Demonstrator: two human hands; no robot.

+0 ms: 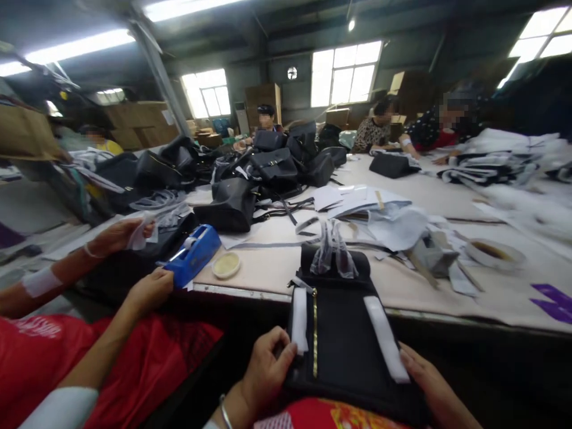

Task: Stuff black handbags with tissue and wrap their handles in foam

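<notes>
A black bag (344, 333) with a gold zip (315, 333) rests partly on my lap and leans against the table edge. White padding strips lie along both its sides, one on the left (300, 316) and one on the right (386, 339). Clear plastic film (333, 250) wraps its handles at the top. My left hand (270, 360) grips the bag's left side, thumb near the lower end of the left strip. My right hand (422, 369) holds the right edge, fingers beside the right strip; its thumb is hidden.
At left, a co-worker's hand (149, 289) touches a blue tape dispenser (192, 256); the other holds thin film. A yellowish round lid (226, 265), a grey tape dispenser (433, 253), a tape roll (494, 253) and purple pieces (552, 301) lie on the table. Black bags (272, 164) pile up behind.
</notes>
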